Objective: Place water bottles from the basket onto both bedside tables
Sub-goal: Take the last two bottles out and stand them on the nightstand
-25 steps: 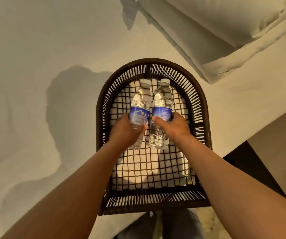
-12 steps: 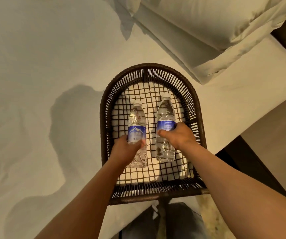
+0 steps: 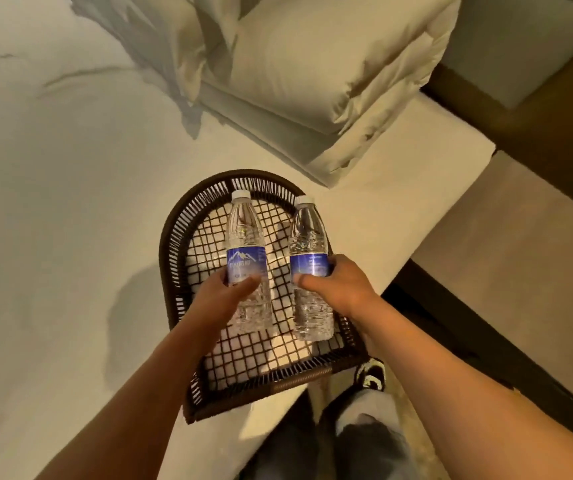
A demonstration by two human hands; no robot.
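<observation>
On my far left I see only the pale bed sheet (image 3: 53,220), creased near the top and carrying a soft shadow beside the dark woven basket (image 3: 171,258), which sits on the bed close to its near edge. My left hand (image 3: 221,297) is wrapped around the left water bottle (image 3: 246,258), thumb lying across the bottom of its blue label, fingers behind it; the bottle points cap-up away from me, raised over the basket's open mesh floor. Just beside it, with a gap of mesh showing between them, the right water bottle (image 3: 308,271) is clamped in my right hand (image 3: 342,289), thumb pressed just under its blue label and fingers curled round the far side. Both bottles are clear, white-capped and look full, and both are over the basket; I cannot tell whether either base touches the mesh. Beyond the basket lie white pillows (image 3: 312,71), stacked at the head of the bed. To the right of the bed runs a dark wooden frame (image 3: 537,119), and lower down my trouser legs and a shoe (image 3: 370,375) show on the floor
</observation>
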